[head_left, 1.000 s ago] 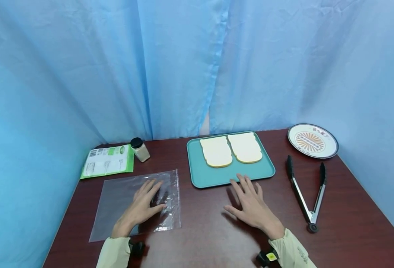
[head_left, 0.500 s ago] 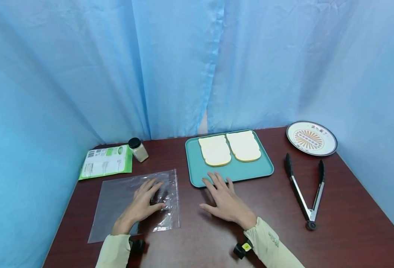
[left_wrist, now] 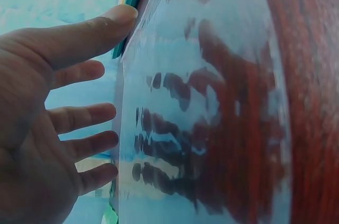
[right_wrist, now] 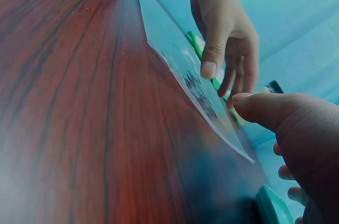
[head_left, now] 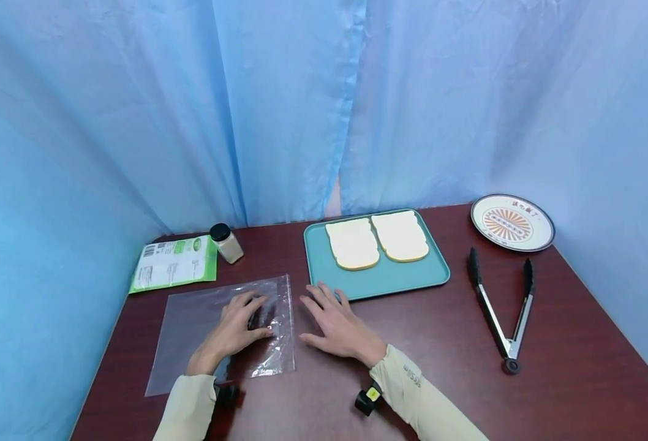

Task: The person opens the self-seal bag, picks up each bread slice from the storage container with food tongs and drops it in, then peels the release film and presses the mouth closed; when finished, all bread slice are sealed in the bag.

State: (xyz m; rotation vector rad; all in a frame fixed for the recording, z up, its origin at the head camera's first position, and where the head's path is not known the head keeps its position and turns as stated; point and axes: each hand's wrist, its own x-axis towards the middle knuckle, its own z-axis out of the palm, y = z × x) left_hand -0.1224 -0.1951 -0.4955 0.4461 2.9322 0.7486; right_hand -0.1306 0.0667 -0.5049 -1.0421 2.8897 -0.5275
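Note:
A clear plastic bag point(head_left: 192, 324) lies flat on the dark wood table, its zip edge toward the right. Above it is my left hand point(head_left: 236, 326), fingers spread and relaxed, holding nothing; the left wrist view shows the bag's glossy surface point(left_wrist: 212, 128) mirroring the fingers. My right hand point(head_left: 337, 327), also with loose fingers and nothing in them, hovers just right of the zip edge, near the tray's lower left corner. On the teal tray point(head_left: 379, 285) two white bread slices point(head_left: 353, 244) lie side by side.
Behind the bag are a green and white packet point(head_left: 172, 264) and a black-capped jar point(head_left: 227, 245). At the right, spread tongs point(head_left: 503, 318) lie below a patterned plate point(head_left: 512, 223). Blue curtains point(head_left: 285, 110) hang around the table's back and sides.
My right hand has moved left, from below the tray's middle to beside the bag's zip edge. My left hand has stayed over the bag, its fingers bending slightly more.

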